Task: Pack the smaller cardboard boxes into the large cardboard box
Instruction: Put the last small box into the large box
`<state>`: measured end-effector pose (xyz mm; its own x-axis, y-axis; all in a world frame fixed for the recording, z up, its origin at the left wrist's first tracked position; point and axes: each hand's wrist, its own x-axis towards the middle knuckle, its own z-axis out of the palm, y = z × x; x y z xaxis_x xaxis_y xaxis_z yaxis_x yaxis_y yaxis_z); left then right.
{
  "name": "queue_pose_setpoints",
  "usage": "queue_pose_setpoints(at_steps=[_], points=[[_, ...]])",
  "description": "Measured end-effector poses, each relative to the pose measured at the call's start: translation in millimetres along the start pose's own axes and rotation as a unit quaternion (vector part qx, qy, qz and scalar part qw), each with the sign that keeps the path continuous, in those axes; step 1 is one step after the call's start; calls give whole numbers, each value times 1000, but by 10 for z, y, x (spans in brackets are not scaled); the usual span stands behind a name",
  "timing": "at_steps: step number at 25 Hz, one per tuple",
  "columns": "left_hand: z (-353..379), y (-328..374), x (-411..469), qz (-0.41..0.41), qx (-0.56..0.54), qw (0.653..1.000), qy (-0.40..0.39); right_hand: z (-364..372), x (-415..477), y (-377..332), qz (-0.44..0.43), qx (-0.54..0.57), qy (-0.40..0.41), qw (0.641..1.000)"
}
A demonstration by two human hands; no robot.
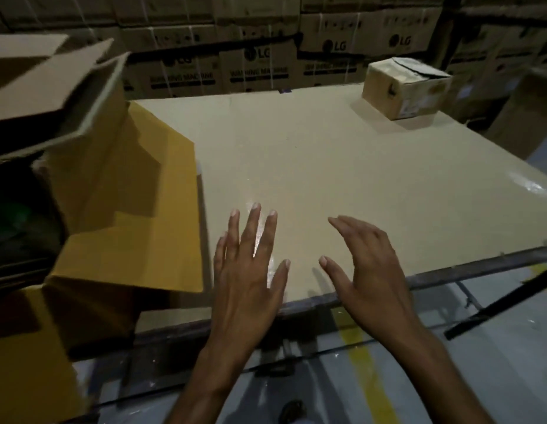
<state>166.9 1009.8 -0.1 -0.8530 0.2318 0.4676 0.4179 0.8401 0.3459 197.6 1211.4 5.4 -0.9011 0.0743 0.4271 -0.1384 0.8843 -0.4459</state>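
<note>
At the left of the frame the large cardboard box (pixel 122 209) stands open, its flaps raised, against the counter's (pixel 327 154) left edge. In the lower middle the left hand (pixel 250 270) is spread flat, fingers straight, over the counter's near edge; whether it touches the surface cannot be told. Just right of it the right hand (pixel 367 270) is relaxed, fingers slightly bent, holding nothing. At the upper right a smaller cardboard box (pixel 406 87) sits on the counter's far corner, well apart from both hands. Stacked cartons (pixel 260 62) line the back.
</note>
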Motion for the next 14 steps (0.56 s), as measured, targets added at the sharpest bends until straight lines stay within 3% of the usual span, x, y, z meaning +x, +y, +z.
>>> queue_pose_setpoints(at_steps=[5,8,12,14], points=[[422,365,748,-34,12,998,52,-108,705,585,-37,-60,57,996],[578,631,1172,-54,34,996,69,-222,1073,964,-36,-36,65,997],[887,1067,1514,-129,32,990,51,-292,1406,1523,11,118,8,993],[1050,1360,1556,-215,-31,976,36,-337,1530,1829,40,249,-48,966]])
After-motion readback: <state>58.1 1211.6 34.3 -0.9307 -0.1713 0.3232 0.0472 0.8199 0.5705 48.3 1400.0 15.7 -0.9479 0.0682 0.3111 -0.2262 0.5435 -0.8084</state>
